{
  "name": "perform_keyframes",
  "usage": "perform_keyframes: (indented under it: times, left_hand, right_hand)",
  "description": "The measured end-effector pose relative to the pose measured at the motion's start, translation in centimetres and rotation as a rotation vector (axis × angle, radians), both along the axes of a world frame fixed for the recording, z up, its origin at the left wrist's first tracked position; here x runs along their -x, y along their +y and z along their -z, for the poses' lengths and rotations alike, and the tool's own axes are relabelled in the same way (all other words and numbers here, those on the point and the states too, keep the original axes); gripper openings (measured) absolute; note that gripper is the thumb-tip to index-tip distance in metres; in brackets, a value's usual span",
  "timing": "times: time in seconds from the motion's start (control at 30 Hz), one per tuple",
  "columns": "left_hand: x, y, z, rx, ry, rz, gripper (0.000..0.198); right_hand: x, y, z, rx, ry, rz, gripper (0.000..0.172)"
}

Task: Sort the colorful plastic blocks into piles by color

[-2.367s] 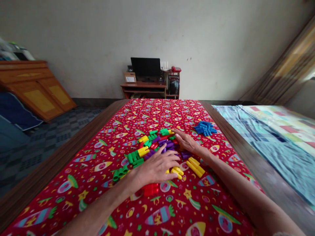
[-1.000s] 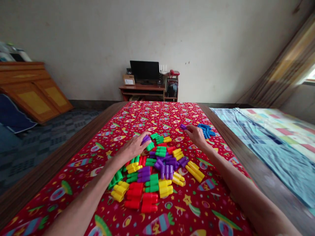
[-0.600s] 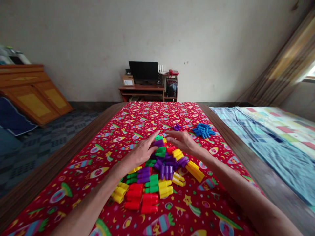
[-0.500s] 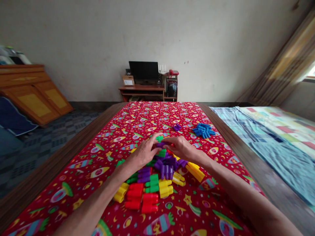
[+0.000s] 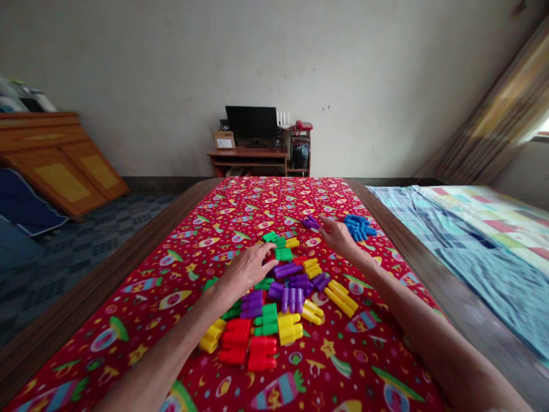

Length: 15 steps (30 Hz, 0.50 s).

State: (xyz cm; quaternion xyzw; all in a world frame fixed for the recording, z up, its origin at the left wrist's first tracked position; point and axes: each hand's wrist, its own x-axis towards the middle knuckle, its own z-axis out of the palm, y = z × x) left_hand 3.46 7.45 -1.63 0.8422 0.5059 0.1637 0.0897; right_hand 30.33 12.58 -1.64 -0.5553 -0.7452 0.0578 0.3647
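My left hand (image 5: 247, 268) hovers over the left side of a loose pile of plastic building blocks, thumb and fingers apart with nothing between them. Its fingertips are close to a green block (image 5: 283, 254). Farther out, my right hand (image 5: 340, 237) has its fingers spread beside a small purple group of blocks (image 5: 310, 222). In the pile lie purple blocks (image 5: 292, 299), yellow blocks (image 5: 290, 328), red blocks (image 5: 261, 353) and another green block (image 5: 266, 319). My left hand and forearm hide part of the pile.
A heap of blue blocks (image 5: 359, 227) lies right of my right hand. The red patterned cloth (image 5: 240, 200) covers the table, with a dark wooden edge (image 5: 386, 252) showing. Beyond are a desk with a monitor (image 5: 251, 123), a cabinet (image 5: 60, 166) and a bed (image 5: 484, 229).
My hands were together over the pile at a purple block. My right hand has moved away and right to the purple group, which looks larger. My left hand has stayed over the pile.
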Motion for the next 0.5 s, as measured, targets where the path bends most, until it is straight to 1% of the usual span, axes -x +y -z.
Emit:
perform_keyframes:
  times: [0.07, 0.13, 0.2, 0.23, 0.27, 0.33, 0.4, 0.5]
  left_hand:
    - [0.3, 0.3, 0.1, 0.010, 0.016, -0.039, 0.022]
    - [0.7, 0.5, 0.3, -0.024, 0.058, -0.022, 0.015]
    - [1.2, 0.5, 0.5, -0.052, 0.088, 0.023, 0.019]
    - [1.4, 0.4, 0.6, -0.050, 0.095, 0.044, 0.022]
    - [1.6, 0.3, 0.6, -0.037, 0.100, 0.059, 0.025]
    - [1.7, 0.0, 0.4, 0.011, 0.114, 0.081, 0.029]
    - [1.5, -0.4, 0.0, 0.036, 0.137, 0.095, 0.028]
    - [1.1, -0.5, -0.5, -0.017, 0.164, 0.079, 0.022]
  right_hand:
    - [1.0, -1.3, -1.2, -0.021, -0.066, -0.122, 0.030]
    - [2.4, -2.8, -2.1, 0.024, -0.163, -0.326, 0.023]
    - [3.8, -4.1, -2.3, 0.098, -0.282, -0.538, 0.017]
    - [4.4, -4.6, -2.0, 0.116, -0.342, -0.611, 0.014]
    - [5.0, -5.1, -1.6, 0.112, -0.399, -0.653, 0.014]
    - [5.7, -5.7, -0.4, 0.051, -0.487, -0.661, 0.019]
    - [6.0, -6.1, 0.7, -0.018, -0.524, -0.625, 0.024]
    - [5.9, -6.6, 1.3, -0.051, -0.554, -0.573, 0.026]
